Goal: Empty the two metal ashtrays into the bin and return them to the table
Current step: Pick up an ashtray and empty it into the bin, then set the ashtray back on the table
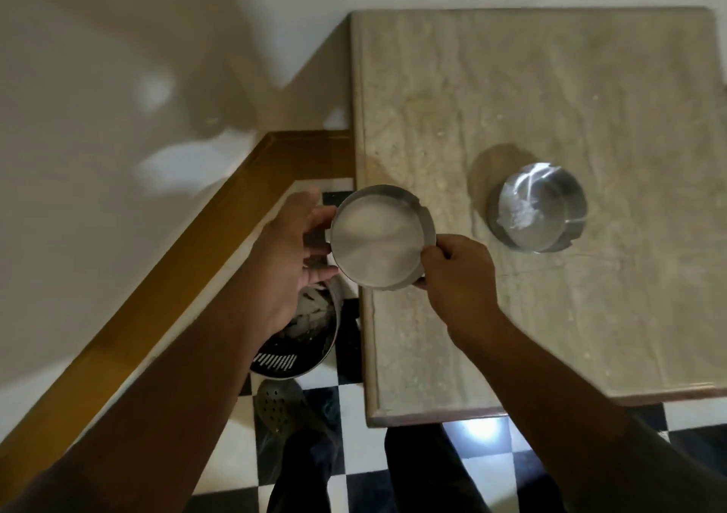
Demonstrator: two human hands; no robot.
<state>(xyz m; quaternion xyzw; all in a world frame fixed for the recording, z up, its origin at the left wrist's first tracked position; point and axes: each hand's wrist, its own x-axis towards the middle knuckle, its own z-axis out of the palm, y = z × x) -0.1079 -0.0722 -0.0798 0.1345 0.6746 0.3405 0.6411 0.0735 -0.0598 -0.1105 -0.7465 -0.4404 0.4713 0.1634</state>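
Observation:
A round metal ashtray [375, 237] is held in the air over the left edge of the stone table [550, 91]. My right hand [460, 272] pinches its near right rim. My left hand [291, 253] is at its left side, fingers spread and touching or almost touching the rim. The ashtray's inside looks pale and bare. A second metal ashtray [537, 207] stands on the table to the right, with something white and crumpled in it. The black perforated bin [299, 339] stands on the floor below my left hand, partly hidden by my forearm, with pale rubbish inside.
A wooden skirting board [189, 260] runs along the wall left of the bin. The floor has black and white tiles [354, 453]. My shoe [281, 406] and dark trouser legs stand next to the table's near corner.

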